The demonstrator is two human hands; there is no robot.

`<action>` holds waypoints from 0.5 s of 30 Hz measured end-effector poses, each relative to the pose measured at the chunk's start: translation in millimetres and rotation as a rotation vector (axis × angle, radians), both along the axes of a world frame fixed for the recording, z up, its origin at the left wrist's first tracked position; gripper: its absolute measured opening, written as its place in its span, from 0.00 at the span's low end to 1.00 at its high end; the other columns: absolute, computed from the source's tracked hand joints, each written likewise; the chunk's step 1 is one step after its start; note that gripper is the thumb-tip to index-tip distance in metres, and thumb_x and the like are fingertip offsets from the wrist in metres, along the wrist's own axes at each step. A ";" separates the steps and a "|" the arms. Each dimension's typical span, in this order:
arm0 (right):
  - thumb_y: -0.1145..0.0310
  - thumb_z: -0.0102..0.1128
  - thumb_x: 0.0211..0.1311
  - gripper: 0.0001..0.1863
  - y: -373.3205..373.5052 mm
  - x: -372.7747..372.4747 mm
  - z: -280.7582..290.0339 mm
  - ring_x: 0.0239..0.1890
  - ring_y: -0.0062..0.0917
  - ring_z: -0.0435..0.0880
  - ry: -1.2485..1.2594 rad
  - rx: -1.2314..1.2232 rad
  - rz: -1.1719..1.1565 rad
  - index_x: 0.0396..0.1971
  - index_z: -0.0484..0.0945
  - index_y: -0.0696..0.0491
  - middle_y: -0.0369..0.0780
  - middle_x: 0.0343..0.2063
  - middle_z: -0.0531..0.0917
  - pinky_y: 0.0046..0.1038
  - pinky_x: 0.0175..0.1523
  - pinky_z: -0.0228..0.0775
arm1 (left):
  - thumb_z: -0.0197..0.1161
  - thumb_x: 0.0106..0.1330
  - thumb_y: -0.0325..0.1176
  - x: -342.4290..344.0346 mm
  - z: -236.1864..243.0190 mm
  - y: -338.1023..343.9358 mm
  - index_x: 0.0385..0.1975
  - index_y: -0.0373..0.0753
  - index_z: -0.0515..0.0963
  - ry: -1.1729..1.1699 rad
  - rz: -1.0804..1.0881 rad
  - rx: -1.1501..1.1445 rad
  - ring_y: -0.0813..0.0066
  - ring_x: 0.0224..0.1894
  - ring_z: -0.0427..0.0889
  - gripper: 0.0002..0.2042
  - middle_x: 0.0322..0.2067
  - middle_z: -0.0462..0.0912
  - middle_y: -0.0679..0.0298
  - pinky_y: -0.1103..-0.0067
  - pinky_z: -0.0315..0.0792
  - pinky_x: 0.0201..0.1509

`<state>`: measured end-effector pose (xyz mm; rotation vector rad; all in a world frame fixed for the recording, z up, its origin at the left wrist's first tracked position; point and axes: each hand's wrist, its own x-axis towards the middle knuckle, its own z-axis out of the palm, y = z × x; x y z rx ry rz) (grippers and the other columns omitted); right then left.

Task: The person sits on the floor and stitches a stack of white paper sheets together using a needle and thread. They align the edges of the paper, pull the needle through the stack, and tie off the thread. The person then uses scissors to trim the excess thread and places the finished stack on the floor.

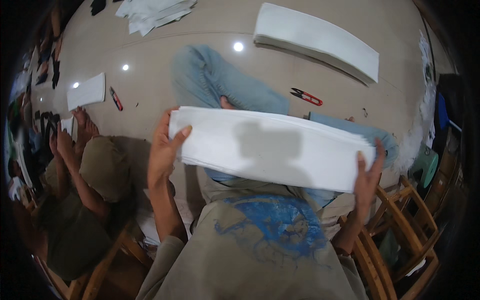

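1. Beige, glossy tiled floor (165, 55) spreads beneath everything, reflecting several bright spots of light.
2. Grey-brown shirt with a smeared blue print (200, 265) covers the wearer's torso at the lower edge.
3. Pale blue denim trousers (240, 85) cover the wearer's bent legs.
4. Long, flat stack of thin white sheets (220, 135) is held above the lap, spanning the gap between the 2 hands; layered edges show at its far right corner.
5. Thick, slightly curved white stack (320, 42) lies on the floor beyond the legs, at the upper right.
6. Loose, uneven pile of white pieces (155, 12) lies at the upper edge.
7. Left hand (164, 145) grips the held stack's left end, thumb on top; right hand (367, 175) clasps the opposite end, thumb on top, other fingers around the edge.
8. Small white folded stack (86, 92) lies at the far left.
9. Red-and-black metal thread snips (307, 97) lie on the floor near the thick stack, well apart from both hands.
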<state>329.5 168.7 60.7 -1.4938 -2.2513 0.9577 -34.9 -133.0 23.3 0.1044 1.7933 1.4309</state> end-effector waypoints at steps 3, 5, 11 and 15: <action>0.63 0.60 0.74 0.32 -31.4 12.4 -28.4 0.68 0.36 0.72 -0.128 -0.267 -0.083 0.73 0.64 0.55 0.53 0.68 0.70 0.40 0.72 0.63 | 0.67 0.68 0.28 18.9 -15.4 -0.1 0.65 0.37 0.71 0.014 -0.078 -0.071 0.72 0.56 0.78 0.25 0.54 0.81 0.61 0.76 0.70 0.63; 0.64 0.64 0.70 0.33 -43.8 4.5 -28.8 0.69 0.41 0.72 -0.110 -0.228 -0.123 0.71 0.65 0.56 0.54 0.68 0.70 0.42 0.71 0.64 | 0.63 0.67 0.27 24.9 -3.6 6.7 0.66 0.36 0.72 0.203 -0.150 -0.175 0.66 0.63 0.75 0.25 0.59 0.78 0.55 0.74 0.67 0.68; 0.65 0.68 0.66 0.35 -45.7 -39.3 24.7 0.73 0.47 0.66 -0.037 0.180 0.097 0.70 0.67 0.59 0.53 0.70 0.68 0.48 0.75 0.57 | 0.60 0.69 0.31 39.1 30.0 58.7 0.69 0.39 0.70 1.015 -0.478 -0.070 0.53 0.76 0.63 0.27 0.71 0.69 0.49 0.57 0.47 0.81; 0.49 0.68 0.65 0.36 -65.5 -64.7 -57.0 0.74 0.38 0.67 -0.031 0.204 0.799 0.67 0.72 0.54 0.44 0.69 0.73 0.62 0.77 0.45 | 0.58 0.73 0.41 81.1 -3.6 92.5 0.72 0.40 0.68 1.146 -0.958 -0.216 0.50 0.78 0.57 0.28 0.73 0.67 0.52 0.47 0.33 0.81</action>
